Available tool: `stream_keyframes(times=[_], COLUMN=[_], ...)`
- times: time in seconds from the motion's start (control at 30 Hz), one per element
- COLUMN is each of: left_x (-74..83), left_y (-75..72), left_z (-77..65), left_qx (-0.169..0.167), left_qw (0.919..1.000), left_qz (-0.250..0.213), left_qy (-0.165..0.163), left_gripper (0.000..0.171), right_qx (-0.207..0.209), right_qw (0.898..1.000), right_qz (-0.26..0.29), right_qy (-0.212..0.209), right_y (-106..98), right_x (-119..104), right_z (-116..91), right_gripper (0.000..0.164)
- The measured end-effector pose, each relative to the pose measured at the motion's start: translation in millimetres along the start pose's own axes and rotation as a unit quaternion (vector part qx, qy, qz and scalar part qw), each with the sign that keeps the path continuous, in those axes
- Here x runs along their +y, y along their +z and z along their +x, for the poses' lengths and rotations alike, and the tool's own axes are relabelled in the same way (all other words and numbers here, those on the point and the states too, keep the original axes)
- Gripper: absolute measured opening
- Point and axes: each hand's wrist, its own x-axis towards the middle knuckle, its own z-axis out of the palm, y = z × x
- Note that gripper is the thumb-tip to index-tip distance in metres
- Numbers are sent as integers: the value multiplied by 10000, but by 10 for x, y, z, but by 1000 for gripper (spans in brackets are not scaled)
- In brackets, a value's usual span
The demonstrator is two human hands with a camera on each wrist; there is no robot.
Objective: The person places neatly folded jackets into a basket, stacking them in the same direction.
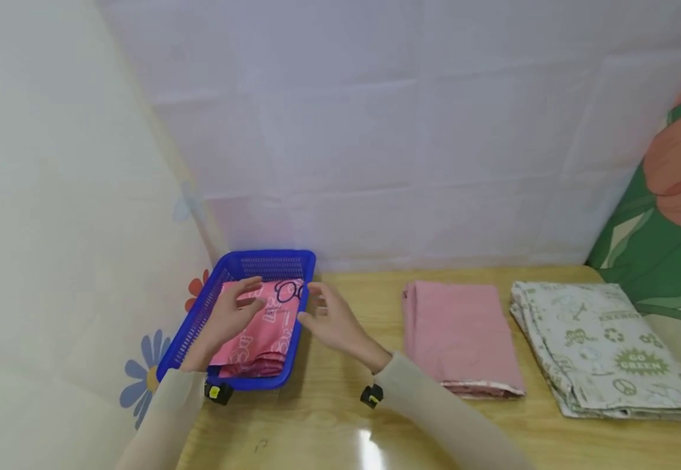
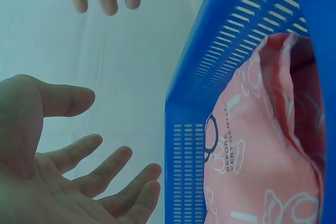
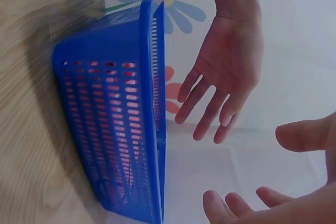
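- Blue plastic basket [image 1: 272, 253] sits at the far left of the wooden table [image 1: 322, 424], close to the flower-printed sheet [image 1: 81, 261]; whether the two touch cannot be told.
- Folded pink printed cloth [image 1: 258, 333] lies inside the basket, white figures and dark lettering facing up. Its compact fold probably lets it fit between the slotted walls, which appear to keep it from sliding out.
- Left hand [image 1: 230, 323] hovers above the basket, fingers gently bent, thumb standing wide of them, holding nothing.
- Right hand [image 1: 337, 323] hangs near the basket's right rim, its thumb and loosely curved fingers set apart, likewise empty. The right wrist view shows a gap between the basket and both hands; the table alone seems to bear its weight.
- Plain pink cloth [image 1: 460, 333] rests on the table to the right of the basket, folded into a neat block with a patterned layer peeking out along its near edge.
- White cloth with green print [image 1: 616, 346] lies farther right, folded flat, "GO GREEN" legible on top. A strip of bare wood separates the pair, perhaps so that each bundle stays distinct.
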Motion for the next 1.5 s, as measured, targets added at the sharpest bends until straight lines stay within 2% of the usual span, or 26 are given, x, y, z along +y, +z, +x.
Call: stream_keyframes(times=[0.23, 0.37, 0.47, 0.67, 0.93, 1.13, 1.5], left_x=[73, 130, 160, 230, 309, 353, 517], left_y=[121, 202, 261, 382, 529, 615, 802], left_z=[13, -5, 4, 25, 46, 22, -61], left_qx=[-39, -172, -156, -151, -120, -81, 6], left_qw=[9998, 9995, 9995, 9990, 9978, 9975, 9964], left_qz=[-10, -153, -208, -329, -311, -309, -407], left_qy=[215, 222, 167, 256, 565, 633, 745], left_gripper=[56, 58, 57, 53, 54, 55, 55], right_qx=[138, 261, 358, 561, 409, 640, 717], right_qw=[9997, 9991, 9983, 9955, 9945, 9931, 9916], right_qz=[-202, -314, -434, -737, -956, -984, -1073], right_qy=[-34, -103, -162, -179, -132, 0, -27], right_y=[-220, -345, -429, -582, -653, -693, -985], right_x=[84, 126, 174, 220, 225, 276, 361], right_z=[-132, -206, -256, -382, -478, -551, -699], right_gripper=[62, 62, 62, 67, 70, 69, 68])
